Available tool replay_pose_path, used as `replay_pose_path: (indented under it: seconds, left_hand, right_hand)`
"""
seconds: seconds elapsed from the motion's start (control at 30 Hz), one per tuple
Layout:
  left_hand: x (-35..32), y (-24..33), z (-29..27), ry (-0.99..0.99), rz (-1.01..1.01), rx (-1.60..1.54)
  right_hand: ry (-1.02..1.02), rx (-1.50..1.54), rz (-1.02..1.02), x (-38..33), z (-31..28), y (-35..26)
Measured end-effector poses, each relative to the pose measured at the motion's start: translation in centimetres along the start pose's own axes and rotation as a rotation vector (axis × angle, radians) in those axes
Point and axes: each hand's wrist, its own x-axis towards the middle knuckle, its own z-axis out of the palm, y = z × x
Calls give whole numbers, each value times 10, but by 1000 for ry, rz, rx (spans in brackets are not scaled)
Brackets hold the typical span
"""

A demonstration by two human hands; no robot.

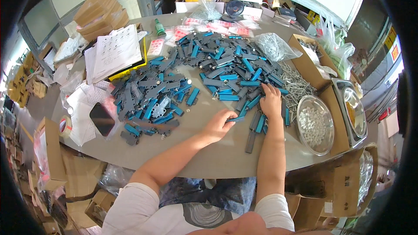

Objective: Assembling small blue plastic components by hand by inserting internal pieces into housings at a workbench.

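My left hand [219, 125] is closed, thumb and fingers pinching a blue-and-grey rectangular plastic part [235, 119] just above the table. My right hand [271, 100] reaches onto the near right side of a large heap of similar parts [235, 61]. Its fingers are a little apart and touch the heap, and I see nothing clearly gripped in them. Between my forearms several loose parts [254, 122] lie near the right wrist. To the left is a second pile of grey and blue parts [143, 93].
Long screws [298, 87] are heaped at the right, beside a metal bowl [315, 143] of small white pieces. A cardboard box [305, 45], a metal tray [355, 109] and a clear plastic bag [274, 45] stand behind. A phone [101, 119], tape roll [65, 126] and papers [114, 52] lie left.
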Motion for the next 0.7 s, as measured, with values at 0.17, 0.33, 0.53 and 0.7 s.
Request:
replay_pose_path:
  seconds: [0.17,0.33,0.53,0.7]
  left_hand:
    - [2,6,-14,-279,-298,-188]
    - [5,-3,-16,-152,-434,-527]
    - [8,-16,-31,116,-557,-939]
    - [11,-23,-40,180,-553,-1091]
  right_hand:
    - [-159,-44,108,4,-13,-12]
    - [92,139,79,8,-13,-2]
    - [150,421,132,12,-32,-26]
    - [-345,1046,150,1,-64,-82]
